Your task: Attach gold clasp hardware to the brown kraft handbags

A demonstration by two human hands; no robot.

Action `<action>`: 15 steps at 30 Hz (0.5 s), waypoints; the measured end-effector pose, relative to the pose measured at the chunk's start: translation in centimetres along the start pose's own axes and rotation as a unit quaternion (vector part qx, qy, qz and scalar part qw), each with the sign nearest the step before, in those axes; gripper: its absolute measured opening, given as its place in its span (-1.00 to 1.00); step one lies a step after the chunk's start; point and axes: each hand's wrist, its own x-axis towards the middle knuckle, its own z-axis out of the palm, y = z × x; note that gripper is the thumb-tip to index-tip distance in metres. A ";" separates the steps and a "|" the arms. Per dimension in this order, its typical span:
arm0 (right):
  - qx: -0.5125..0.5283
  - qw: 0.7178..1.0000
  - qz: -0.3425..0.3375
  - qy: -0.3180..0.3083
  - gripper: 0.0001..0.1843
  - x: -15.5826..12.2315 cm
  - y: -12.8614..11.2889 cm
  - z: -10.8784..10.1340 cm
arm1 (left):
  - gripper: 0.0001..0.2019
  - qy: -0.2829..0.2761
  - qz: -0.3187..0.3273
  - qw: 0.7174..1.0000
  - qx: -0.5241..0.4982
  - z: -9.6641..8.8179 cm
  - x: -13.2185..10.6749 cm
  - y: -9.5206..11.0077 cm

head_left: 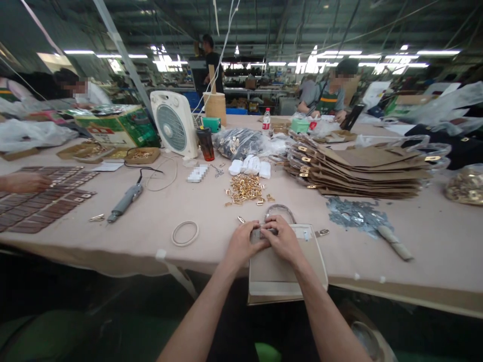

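Note:
A beige handbag piece (pixel 289 274) lies at the table's front edge, its lower part overhanging. My left hand (pixel 240 244) grips its upper left corner, thumb and fingers curled in. Close against it, my right hand (pixel 283 240) has its fingers bent and pinched at the same top edge. What sits between the fingertips is too small and covered to make out. Behind the hands a looped handle (pixel 291 213) rises from the piece. A gold buckle tab (pixel 323 233) sticks out on the right, another gold buckle (pixel 241 219) on the left.
Gold hardware (pixel 247 189) is piled ahead. Brown panels (pixel 372 171) are stacked right, near grey scraps (pixel 356 213) and a roll (pixel 394 243). Leftward are a tape ring (pixel 184 234), a grey power tool (pixel 126 202), a fan (pixel 174 125) and a co-worker's hand (pixel 28 181) over brown strips (pixel 41 208).

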 end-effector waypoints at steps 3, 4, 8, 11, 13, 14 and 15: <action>-0.021 1.000 -0.002 0.004 -0.85 0.0 0.0 0.4 | -0.53 0.000 0.004 1.000 0.003 0.0 -0.1 0.0; -0.026 1.000 -0.003 0.009 -0.85 0.0 0.1 0.5 | -0.55 0.002 0.003 1.000 0.004 0.0 -0.1 0.0; -0.054 0.998 -0.014 0.033 -0.86 -0.1 0.2 1.0 | -0.59 0.006 0.005 1.000 0.008 0.1 -0.1 -0.2; -0.079 0.996 -0.026 0.042 -0.86 -0.2 0.0 1.3 | -0.60 0.002 0.011 1.000 0.013 0.2 -0.1 -0.3; -0.097 0.994 -0.031 0.042 -0.86 -0.2 -0.1 1.3 | -0.59 -0.002 0.013 1.000 0.019 0.2 -0.1 -0.5; -0.104 0.993 -0.035 0.040 -0.86 -0.3 -0.2 1.4 | -0.59 -0.004 0.012 1.000 0.022 0.2 -0.1 -0.5; -0.109 0.993 -0.039 0.040 -0.86 -0.3 -0.2 1.4 | -0.58 -0.004 0.010 1.000 0.024 0.2 -0.1 -0.5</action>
